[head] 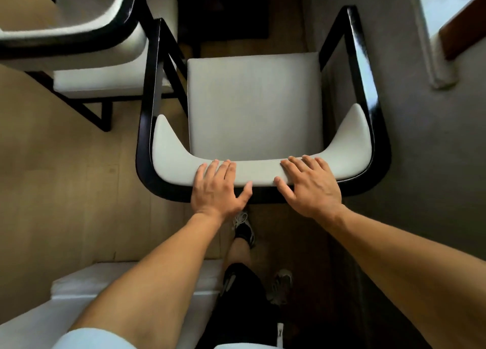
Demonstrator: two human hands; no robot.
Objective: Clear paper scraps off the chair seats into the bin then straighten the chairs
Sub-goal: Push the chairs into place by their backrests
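Below me stands a chair (253,106) with a black frame and a pale cushioned seat; no paper scrap shows on the seat. My left hand (219,188) lies flat on top of the curved padded backrest, left of its middle, fingers straight. My right hand (309,185) lies the same way right of the middle. A second chair (92,46) of the same kind stands at the upper left, close beside the first, turned at an angle. No bin is in view.
A white padded edge (113,290) sits at the lower left beside my legs. A grey wall (434,164) runs along the right, with a white sill (434,46) and a wooden piece (462,33) at the upper right. Wood floor (65,177) spreads left.
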